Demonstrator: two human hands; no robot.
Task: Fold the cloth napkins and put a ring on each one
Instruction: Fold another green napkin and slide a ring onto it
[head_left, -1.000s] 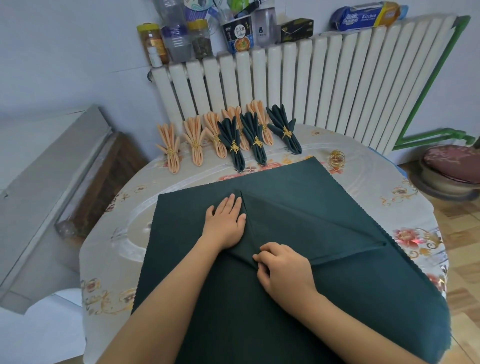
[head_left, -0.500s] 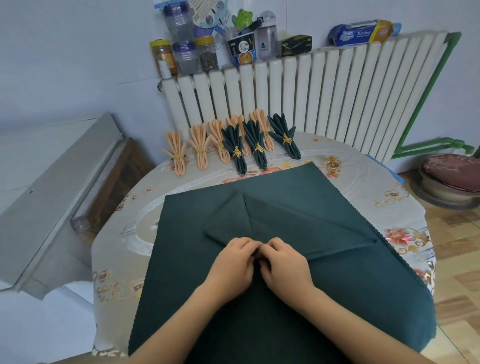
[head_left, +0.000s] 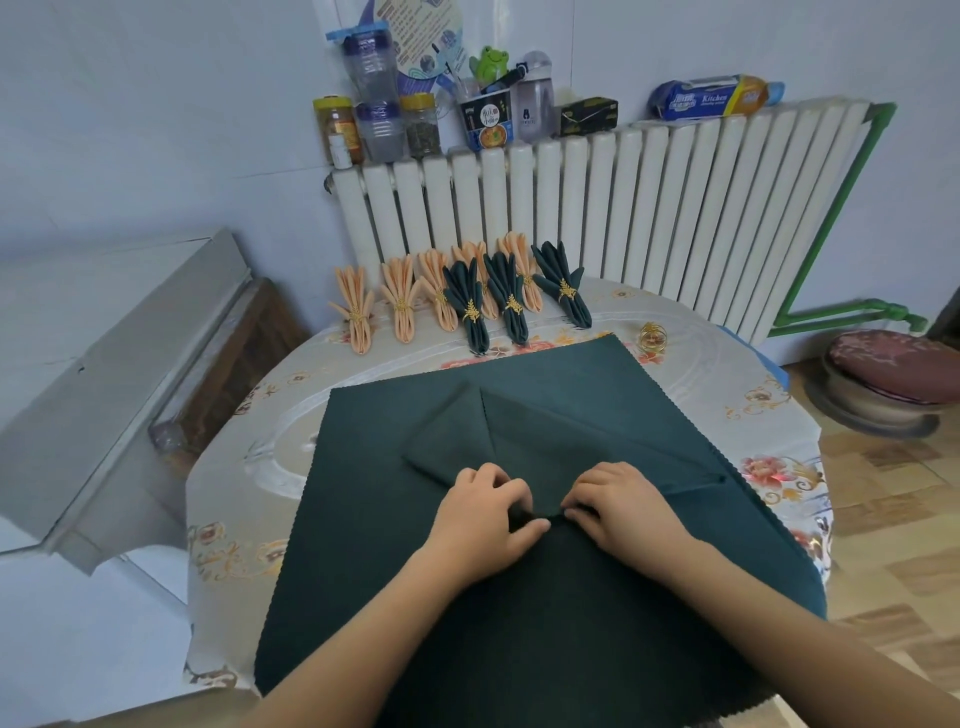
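Pinching a fold of the dark green napkin (head_left: 545, 597) at the center of the round table (head_left: 769, 415): left hand (head_left: 480, 512) and right hand (head_left: 621, 501), fingers curled, gripping the cloth just beside each other along one gathered crease. Lying spread across most of the tabletop and draping over the near edge at 6 o'clock, with a triangular flap folded up toward 12 o'clock. Standing in a row at 12 o'clock, against the white radiator (head_left: 649, 208): finished napkins, each cinched by a gold ring, namely peach napkins (head_left: 400, 299) toward 11 o'clock and three green napkins (head_left: 511, 296) partly overlapping them (exact peach count hard to tell behind the green ones). Resting alone at 1 o'clock, just beyond the napkin's far corner: a loose gold ring (head_left: 652, 338). Crowding the radiator top: jars (head_left: 382, 119), a noodle cup (head_left: 488, 122), a frog figure (head_left: 491, 62) and a blue kitchen package (head_left: 711, 101). Sitting on the floor at 3 o'clock: a cushioned stool (head_left: 893, 374). Leaning at 9 o'clock, well apart from the cloth: a grey board (head_left: 119, 374).
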